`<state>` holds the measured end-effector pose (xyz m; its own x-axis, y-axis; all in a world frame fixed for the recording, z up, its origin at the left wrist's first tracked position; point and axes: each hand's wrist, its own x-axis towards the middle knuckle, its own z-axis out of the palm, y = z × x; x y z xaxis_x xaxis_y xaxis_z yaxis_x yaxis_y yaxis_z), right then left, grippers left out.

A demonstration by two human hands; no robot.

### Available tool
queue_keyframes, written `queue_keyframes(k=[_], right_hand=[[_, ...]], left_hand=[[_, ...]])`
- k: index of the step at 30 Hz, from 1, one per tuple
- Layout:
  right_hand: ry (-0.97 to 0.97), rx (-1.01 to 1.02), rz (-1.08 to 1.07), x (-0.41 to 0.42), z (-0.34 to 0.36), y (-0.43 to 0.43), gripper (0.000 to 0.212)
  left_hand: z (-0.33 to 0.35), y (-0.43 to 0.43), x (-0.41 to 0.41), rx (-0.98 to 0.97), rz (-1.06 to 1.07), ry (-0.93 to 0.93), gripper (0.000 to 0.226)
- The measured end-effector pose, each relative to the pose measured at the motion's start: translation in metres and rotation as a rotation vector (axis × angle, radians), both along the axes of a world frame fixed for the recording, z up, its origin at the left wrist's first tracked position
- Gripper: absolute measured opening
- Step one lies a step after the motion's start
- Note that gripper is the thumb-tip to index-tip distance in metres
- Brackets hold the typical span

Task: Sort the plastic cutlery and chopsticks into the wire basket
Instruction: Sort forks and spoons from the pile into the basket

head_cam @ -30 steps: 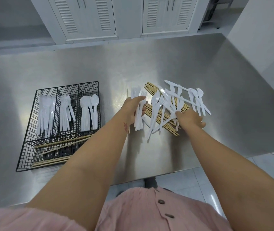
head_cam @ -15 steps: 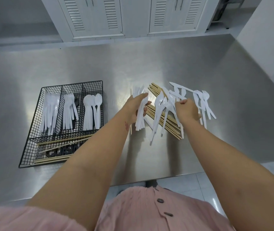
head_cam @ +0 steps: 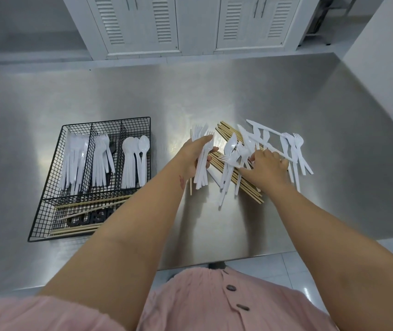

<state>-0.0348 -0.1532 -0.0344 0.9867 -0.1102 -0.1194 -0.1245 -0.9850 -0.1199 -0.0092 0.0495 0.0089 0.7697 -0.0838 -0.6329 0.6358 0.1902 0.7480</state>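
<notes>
My left hand (head_cam: 196, 155) is clamped on a bunch of forks (head_cam: 202, 161) above the counter (head_cam: 286, 96), right hand (head_cam: 265, 167) fingers spread in the pile (head_cam: 250, 151); I'd pinch one fork handle clear of the chopsticks (head_cam: 228, 132), basket (head_cam: 47, 206) sits well left.

Looking like a commercial kitchen or prep rm: big stainless steel worktable (head_cam: 250, 91) filling the view, white louvred cabinets (head_cam: 190, 22) standing at 12 o'clock, pale floor tiles (head_cam: 286, 266) showing at 5.
</notes>
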Motion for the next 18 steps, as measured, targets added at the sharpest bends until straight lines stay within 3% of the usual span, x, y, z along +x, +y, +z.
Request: queue_keyframes(k=[2, 7, 12, 18], right_hand=[[-0.017, -0.031, 0.014, 0.0, 0.0, 0.002, 0.058], [-0.033, -0.047, 0.009, -0.001, 0.001, 0.007, 0.028], [-0.014, -0.081, -0.031, -0.002, -0.002, 0.011, 0.028], [-0.068, -0.064, -0.047, -0.006, -0.002, 0.013, 0.029]], left_hand=[[0.0, -0.001, 0.0, 0.005, -0.006, -0.001, 0.015], [0.001, -0.001, -0.002, 0.009, -0.026, -0.015, 0.015], [-0.001, 0.001, -0.004, -0.022, 0.0, -0.018, 0.027], [-0.001, 0.004, -0.006, 0.004, -0.002, -0.021, 0.015]])
